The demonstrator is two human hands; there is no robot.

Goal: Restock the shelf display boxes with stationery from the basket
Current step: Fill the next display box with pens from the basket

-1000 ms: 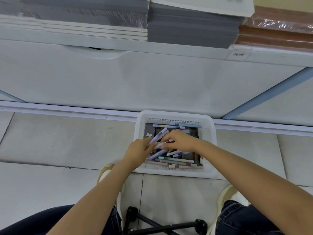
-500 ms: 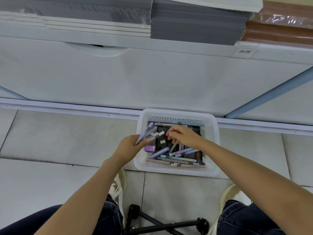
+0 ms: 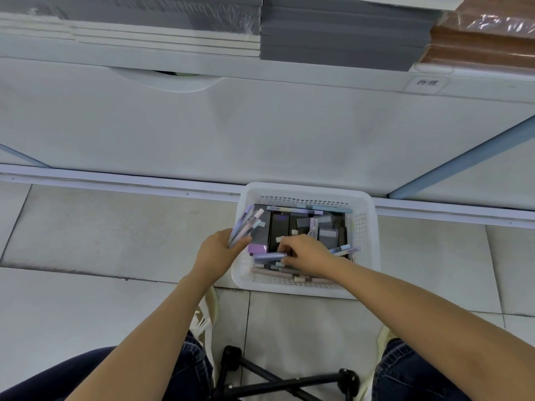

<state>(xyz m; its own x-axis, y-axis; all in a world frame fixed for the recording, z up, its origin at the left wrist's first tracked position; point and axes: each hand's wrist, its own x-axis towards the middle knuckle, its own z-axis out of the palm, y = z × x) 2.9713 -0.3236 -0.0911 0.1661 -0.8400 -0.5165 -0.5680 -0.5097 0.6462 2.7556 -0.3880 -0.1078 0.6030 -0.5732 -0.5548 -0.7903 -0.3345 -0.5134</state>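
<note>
Seated restocking, gathering phase. At the near edge of the floor stands a stool base [image 3: 289,383] between the person's knees.

Change: a second ago both hands met over the middle of the basket [image 3: 373,235]. The left hand [image 3: 220,251] has since drawn back to the basket's left rim, and the right hand [image 3: 308,251] has swept from the far middle to the near-left corner. This suggests one pen has been passed into the bundle and the next is being picked, so collecting is under way and nothing has yet gone to the shelf.

Hands: the left hand grips a bundle of pens [image 3: 244,224], fingers curled round their lower ends, tips fanned toward the far-left corner. The right hand is narrowed, with thumb and fingertips pinching a purple pen [image 3: 267,257] that lies across the near-left part of the basket.

Stock: loose pens [image 3: 278,273] remain along the near edge, and more lie along the far edge. Dark boxes [image 3: 279,227] fill the middle.

Beyond, the shelf [image 3: 202,68] carries grey stacks [image 3: 341,33]. No display boxes are in view.
</note>
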